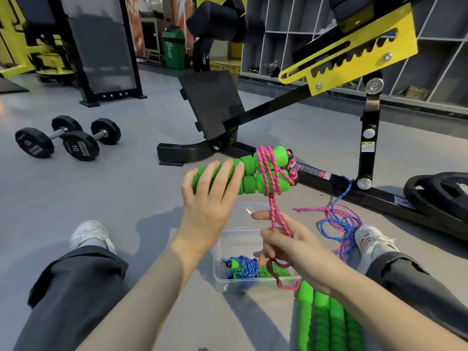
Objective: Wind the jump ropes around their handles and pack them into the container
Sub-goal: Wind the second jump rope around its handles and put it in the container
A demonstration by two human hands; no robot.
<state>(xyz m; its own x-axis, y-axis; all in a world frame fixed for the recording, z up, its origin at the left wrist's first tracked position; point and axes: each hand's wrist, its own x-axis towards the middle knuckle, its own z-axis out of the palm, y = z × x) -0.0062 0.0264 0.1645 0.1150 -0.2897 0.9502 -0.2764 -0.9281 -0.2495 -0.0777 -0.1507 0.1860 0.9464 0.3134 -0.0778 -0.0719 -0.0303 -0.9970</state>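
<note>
Gripped two green foam handles (249, 162) in left hand (210, 196), pink-orange braided rope (269, 168) wound round their far end. Pinched that rope's slack in right hand (293, 247). Held hands apart. Noted clear plastic container (228, 247) on grey floor (126, 198) beneath, holding blue-roped green bundle (243, 268).

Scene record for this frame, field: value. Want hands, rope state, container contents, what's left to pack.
left hand: holds paired green handles in the air
right hand: pinches pink rope running down from the handles
winding: partly done; rope tail hangs below the right hand
container: clear, on the floor; one blue-rope bundle inside
pending: spare green handles and loose ropes beside the container
</note>
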